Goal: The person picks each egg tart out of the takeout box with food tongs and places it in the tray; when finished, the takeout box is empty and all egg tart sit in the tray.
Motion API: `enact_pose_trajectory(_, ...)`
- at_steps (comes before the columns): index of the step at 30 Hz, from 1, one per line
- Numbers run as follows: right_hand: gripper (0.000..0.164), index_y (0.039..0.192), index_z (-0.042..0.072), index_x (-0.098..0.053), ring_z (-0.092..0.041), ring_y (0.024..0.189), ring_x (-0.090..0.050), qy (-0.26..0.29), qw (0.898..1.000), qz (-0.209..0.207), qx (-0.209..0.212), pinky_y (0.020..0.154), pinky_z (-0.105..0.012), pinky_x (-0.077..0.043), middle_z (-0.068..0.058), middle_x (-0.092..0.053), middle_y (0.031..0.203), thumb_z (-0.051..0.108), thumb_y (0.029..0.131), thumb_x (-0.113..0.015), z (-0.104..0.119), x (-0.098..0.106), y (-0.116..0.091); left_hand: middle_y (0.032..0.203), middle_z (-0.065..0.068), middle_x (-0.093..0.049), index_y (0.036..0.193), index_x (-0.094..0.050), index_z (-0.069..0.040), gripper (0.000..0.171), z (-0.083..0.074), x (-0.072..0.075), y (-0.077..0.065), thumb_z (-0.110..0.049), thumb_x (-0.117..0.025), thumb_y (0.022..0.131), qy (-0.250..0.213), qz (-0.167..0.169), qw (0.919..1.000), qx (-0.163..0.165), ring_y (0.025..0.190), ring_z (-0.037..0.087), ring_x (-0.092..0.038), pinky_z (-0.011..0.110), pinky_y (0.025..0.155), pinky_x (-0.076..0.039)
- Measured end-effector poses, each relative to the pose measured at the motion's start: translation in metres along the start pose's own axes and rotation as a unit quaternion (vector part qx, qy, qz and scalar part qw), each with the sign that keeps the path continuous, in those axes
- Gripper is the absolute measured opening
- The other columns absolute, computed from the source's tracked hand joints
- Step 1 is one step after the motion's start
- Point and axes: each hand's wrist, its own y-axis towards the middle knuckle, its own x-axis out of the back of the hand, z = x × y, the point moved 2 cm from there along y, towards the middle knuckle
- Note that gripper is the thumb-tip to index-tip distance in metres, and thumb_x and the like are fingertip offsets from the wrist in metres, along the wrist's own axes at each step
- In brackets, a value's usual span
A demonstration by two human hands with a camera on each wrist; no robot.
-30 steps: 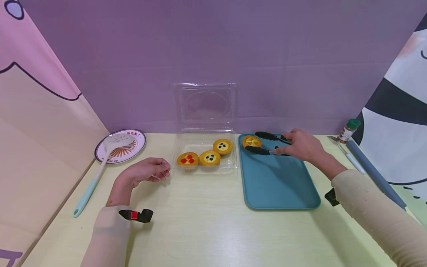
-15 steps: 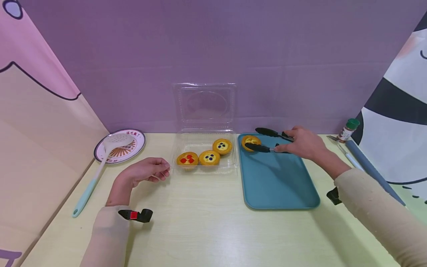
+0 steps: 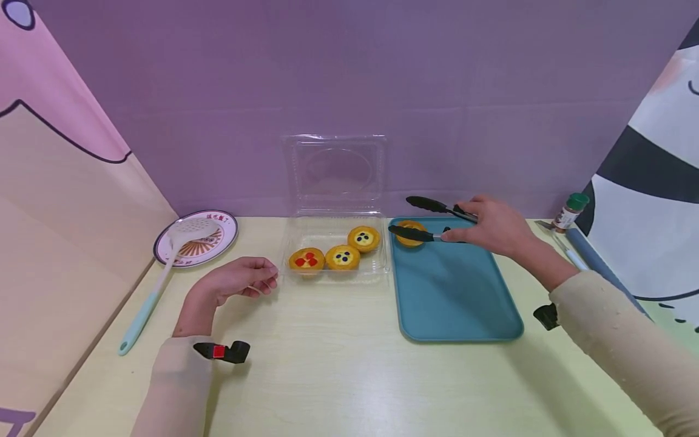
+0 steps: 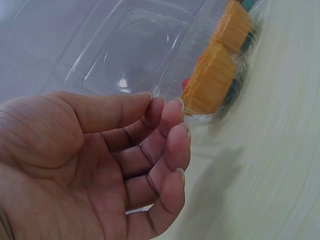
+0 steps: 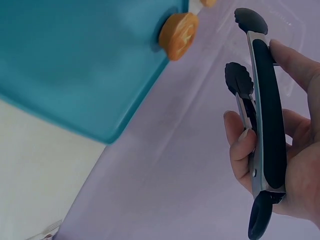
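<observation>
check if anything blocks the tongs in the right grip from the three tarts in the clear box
Sideways, the right wall of the clear box stands between the tongs and tarts; from above, nothing visible does, since the lid is open behind them.

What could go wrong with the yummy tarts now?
The tongs in the right hand could bump the tart on the tray, maybe over the tray's rim, since it sits close to it.

The left hand seems to pinch the clear container at its edge; a tug might make the red-topped tart slide.
</observation>
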Motion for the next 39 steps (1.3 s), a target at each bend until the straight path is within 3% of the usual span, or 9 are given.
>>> enact_pose_trajectory(11,0.084,0.147,0.006,-0.049,-0.039,0.125,-0.054,0.003,0.999,-0.016,0.046,0.095,-0.054,-0.05,-0.022,-0.05,0.146,0.055,0.083,-0.074,0.041,-0.01,0.01,0.095,0.005,-0.062,0.114,-0.056,0.002,0.031,0.002,0.001,-0.001,-0.027,-0.051,0.106,-0.003,0.001,1.0,-0.004,0.087,0.02,-0.059,0.033,0.081,-0.051)
enact_pose_trajectory(15,0.086,0.148,0.009,-0.048,-0.035,0.119,-0.057,0.006,0.998,-0.007,0.055,0.092,-0.05,-0.052,-0.018,-0.053,0.143,0.058,0.082,-0.074,0.059,-0.019,0.015,0.094,0.005,-0.06,0.116,-0.055,0.003,0.031,0.0,-0.001,-0.001,-0.026,-0.051,0.106,-0.001,0.0,1.0,-0.005,0.088,0.02,-0.058,0.034,0.081,-0.051)
enact_pose_trajectory(25,0.087,0.15,0.015,-0.047,-0.03,0.123,-0.057,0.006,0.996,0.026,0.091,0.094,-0.049,-0.052,-0.012,-0.052,0.145,0.06,0.081,-0.074,0.099,-0.034,0.026,0.092,0.003,-0.058,0.118,-0.055,0.003,0.032,-0.002,-0.001,-0.002,-0.026,-0.05,0.106,-0.002,-0.003,1.0,-0.001,0.086,0.02,-0.057,0.034,0.081,-0.051)
enact_pose_trajectory(39,0.087,0.151,0.017,-0.046,-0.034,0.132,-0.052,-0.005,0.99,0.067,0.125,0.099,-0.054,-0.049,-0.014,-0.046,0.152,0.063,0.081,-0.072,0.114,-0.046,0.04,0.094,0.003,-0.06,0.12,-0.055,0.005,0.034,-0.001,0.0,-0.002,-0.026,-0.051,0.106,0.004,-0.006,1.0,0.0,0.089,0.021,-0.059,0.034,0.082,-0.051)
